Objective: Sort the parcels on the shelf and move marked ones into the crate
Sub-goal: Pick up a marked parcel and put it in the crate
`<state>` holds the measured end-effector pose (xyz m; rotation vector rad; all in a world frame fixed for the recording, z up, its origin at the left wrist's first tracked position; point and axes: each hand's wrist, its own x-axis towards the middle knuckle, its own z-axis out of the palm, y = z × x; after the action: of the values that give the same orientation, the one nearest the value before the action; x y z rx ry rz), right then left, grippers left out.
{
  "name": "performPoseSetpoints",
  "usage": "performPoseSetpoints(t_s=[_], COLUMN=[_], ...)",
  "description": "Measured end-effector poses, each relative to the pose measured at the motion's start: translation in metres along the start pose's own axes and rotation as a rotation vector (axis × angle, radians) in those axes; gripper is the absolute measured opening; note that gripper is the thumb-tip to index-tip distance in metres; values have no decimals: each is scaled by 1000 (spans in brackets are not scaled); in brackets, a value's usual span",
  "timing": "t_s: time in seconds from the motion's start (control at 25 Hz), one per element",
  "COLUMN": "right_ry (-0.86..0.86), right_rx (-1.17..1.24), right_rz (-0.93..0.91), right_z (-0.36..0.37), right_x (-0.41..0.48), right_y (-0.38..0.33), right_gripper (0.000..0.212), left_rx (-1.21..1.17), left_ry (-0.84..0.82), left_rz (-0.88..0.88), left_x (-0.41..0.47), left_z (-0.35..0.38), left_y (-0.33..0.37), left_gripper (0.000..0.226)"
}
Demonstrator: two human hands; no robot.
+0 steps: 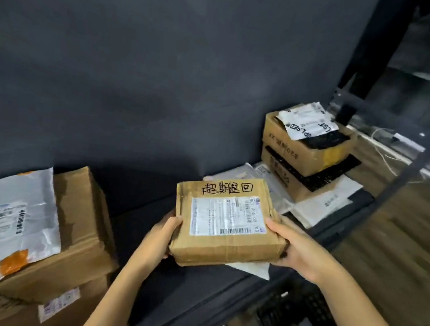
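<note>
- Behind everything, dark grey back panel [138,73], closing off the far side of the shelf against falls.
- Below it, dark shelf [189,286], carrying parcels in two groups with a bare gap between, probably kept for sorting.
- At the left, stack of brown cartons [80,228], topped by a grey plastic mailer [6,224] lying label-up for easy reading.
- At the right rear, two stacked cartons [303,156] with a crumpled white mailer [306,123] on top, standing on flat white mailers [322,202] spread over the shelf.
- Under the shelf's front edge at lower right, black lattice crate [295,322], close by for a short drop; dark contents, too dim to name.
- Near the shelf's front, between the two groups, brown marked parcel [225,223], held roughly level with label upward, likely for checking; lifted clear or resting on the white mailer corner beneath, cannot tell.
- On its left edge, left hand [160,234], thumb on top, the rest tucked underneath out of view, gripping the parcel.
- On its right edge, right hand [298,247], fingers [288,249] wrapped around the side, thumb over the top, gripping likewise; two-sided hold for steadiness.
- Along the parcel's far edge, black handwritten marking [227,188] above a printed label [226,216], the probable reason for the crate as next stop.
</note>
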<state>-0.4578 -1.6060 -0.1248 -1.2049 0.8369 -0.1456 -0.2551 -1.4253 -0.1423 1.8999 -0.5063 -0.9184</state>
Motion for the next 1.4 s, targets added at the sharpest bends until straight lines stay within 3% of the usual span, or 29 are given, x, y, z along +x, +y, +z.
performPoseSetpoints(t_s=[0.12,0.36,0.48,0.64,0.88,1.0,1.08,1.2,1.24,1.32,1.36,1.4], right_ry=[138,323,374,463,602,627,631,716,739,769,801,820], right_rx=[92,258,353,497,635,750,803,821,866,1029,1071,1064], right_rz=[1,-1,-8,20,123,238,320,433,454,477,512,556], right_z=[-30,-87,-113,-163,-222,-226,-221,-223,-226,-238,-246,-254], right_x=[-30,-89,-111,-144,-169,-165,-152,-112,-101,-74,-62,-52], right_y=[35,92,121,174,271,343,388,459,481,523,536,552], right_gripper=[59,59,64,78,50,45,63,106,102,53,38,45], left_rx=[48,165,166,240,362,443,484,602,653,737,775,800], left_ry=[-139,-344,-445,-548,-710,-793,-843,-897,-931,-991,-1002,-1015], left_rz=[84,165,193,154,55,-116,-269,-375,-377,-331,-309,-277], left_x=[17,13,13,1,-4,9,23,59,69,86,93,101], left_z=[39,125,167,242,350,393,409,446,461,493,507,520], left_y=[-9,-6,-11,-20,-67,-119,-164,-240,-260,-295,-309,-321], left_gripper=[67,49,54,51,41,36,31,29,30,32,40,52])
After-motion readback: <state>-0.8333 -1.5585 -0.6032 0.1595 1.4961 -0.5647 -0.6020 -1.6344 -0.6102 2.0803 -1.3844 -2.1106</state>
